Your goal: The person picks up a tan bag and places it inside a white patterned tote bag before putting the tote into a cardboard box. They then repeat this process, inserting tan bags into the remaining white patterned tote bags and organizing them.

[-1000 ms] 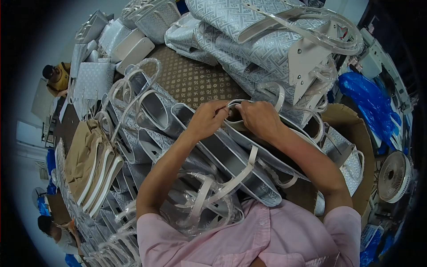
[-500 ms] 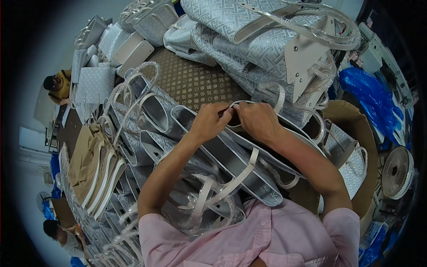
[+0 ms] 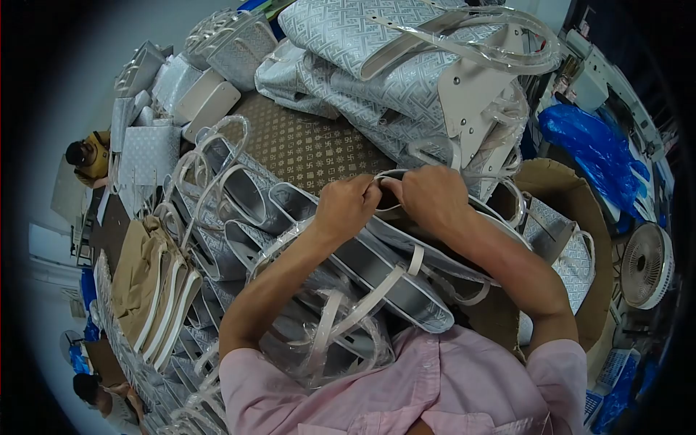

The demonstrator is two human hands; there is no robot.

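My left hand (image 3: 348,206) and my right hand (image 3: 433,194) are side by side at the top rim of an open patterned bag (image 3: 449,246), fingers pinched on its edge at the far end. Both hands are closed, the fingertips almost touching. Just left of this bag stands another open bag with a grey lining (image 3: 377,268), its pale strap (image 3: 373,296) in clear plastic. More open silver-grey bags (image 3: 250,192) stand in a row to the left. The inside of the gripped bag is dark and mostly hidden by my right forearm.
Large patterned bags (image 3: 406,80) lie piled ahead on a brown patterned surface (image 3: 304,145). Brown paper-covered pieces (image 3: 148,283) are at left. To the right are a cardboard box (image 3: 587,254), blue plastic (image 3: 594,156) and a fan (image 3: 645,266). Two people (image 3: 90,159) are at far left.
My hands keep their pinch on the rim; the right hand has tilted slightly and shifted a little along it. The whole view has moved slightly, with the surroundings displaced to the left.
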